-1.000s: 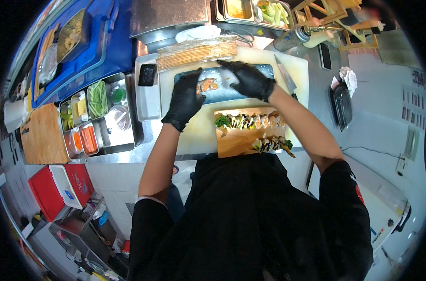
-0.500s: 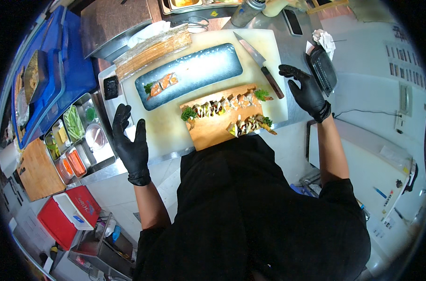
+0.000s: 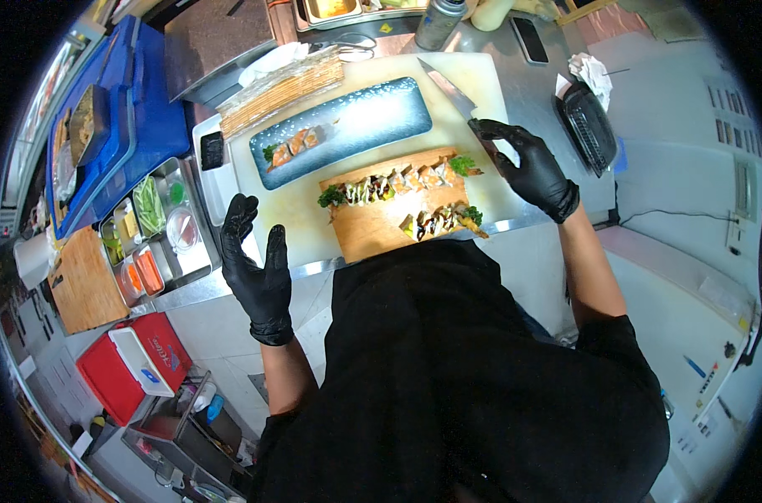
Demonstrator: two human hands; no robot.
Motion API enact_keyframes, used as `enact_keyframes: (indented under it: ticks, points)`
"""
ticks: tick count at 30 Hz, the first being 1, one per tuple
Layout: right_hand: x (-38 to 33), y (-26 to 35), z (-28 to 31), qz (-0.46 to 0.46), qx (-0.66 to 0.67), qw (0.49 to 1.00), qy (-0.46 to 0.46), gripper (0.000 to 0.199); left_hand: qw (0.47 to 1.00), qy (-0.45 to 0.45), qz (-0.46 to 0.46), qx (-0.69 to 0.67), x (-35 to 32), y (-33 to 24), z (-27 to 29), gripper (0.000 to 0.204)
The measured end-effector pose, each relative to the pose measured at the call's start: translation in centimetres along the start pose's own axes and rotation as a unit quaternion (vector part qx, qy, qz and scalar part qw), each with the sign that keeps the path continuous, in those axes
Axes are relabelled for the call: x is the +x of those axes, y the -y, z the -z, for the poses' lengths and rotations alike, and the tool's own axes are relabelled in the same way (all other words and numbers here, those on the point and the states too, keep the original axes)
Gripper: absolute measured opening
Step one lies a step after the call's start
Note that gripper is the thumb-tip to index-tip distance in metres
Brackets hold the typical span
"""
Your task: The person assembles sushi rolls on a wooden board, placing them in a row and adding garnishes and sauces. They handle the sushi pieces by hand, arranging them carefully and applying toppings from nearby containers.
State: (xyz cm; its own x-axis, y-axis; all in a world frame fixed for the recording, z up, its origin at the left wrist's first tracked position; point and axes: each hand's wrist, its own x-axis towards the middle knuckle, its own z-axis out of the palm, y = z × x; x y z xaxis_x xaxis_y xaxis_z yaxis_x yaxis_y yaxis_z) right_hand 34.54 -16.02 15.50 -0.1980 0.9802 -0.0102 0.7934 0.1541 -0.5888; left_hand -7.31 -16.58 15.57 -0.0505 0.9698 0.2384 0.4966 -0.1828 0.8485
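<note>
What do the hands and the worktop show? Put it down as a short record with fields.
Left hand: black-gloved, open, holding nothing
Right hand: black-gloved, thumb and fingers apart, over the handle of the knife; contact unclear
Knife: on the white cutting board, right of the blue plate
Blue plate: short row of sushi pieces toward its left end
Wooden board: two rows of drizzled rolls, green garnish

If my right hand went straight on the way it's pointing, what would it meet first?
Most likely the knife on the white cutting board: your right hand overlaps it in this view, though any height between them is hard to judge.
</note>
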Motion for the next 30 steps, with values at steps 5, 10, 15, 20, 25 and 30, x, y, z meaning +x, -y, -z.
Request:
enact_keyframes:
  ticks: [5,10,15,20,25,30]
  points:
    - [-0.4,0.5,1.4,-0.045,0.002,0.999,0.019,0.051,0.999,-0.013,0.009,0.051,-0.4,0.7,1.0,0.051]
    - [-0.8,-0.6,1.5,-0.049,-0.02,0.999,0.012,0.051,0.998,-0.015,0.01,0.056,-0.3,0.9,1.1,0.053]
    - [-1.2,-0.4,1.2,-0.085,0.045,0.995,-0.022,0.045,0.998,-0.02,0.026,0.062,0.9,1.9,1.2,0.056]
    - [4.7,4.0,-1.5,0.004,0.094,0.995,-0.02,0.042,0.992,0.046,0.029,0.116,3.1,9.5,1.0,0.067]
    - [14.5,5.3,-10.7,0.164,0.038,0.982,0.091,0.052,0.967,0.157,-0.098,0.177,8.1,13.9,-4.6,0.079]
    - [20.6,8.2,-17.5,0.123,-0.089,0.957,0.246,0.092,0.948,0.225,-0.129,0.182,9.4,15.0,-7.8,0.084]
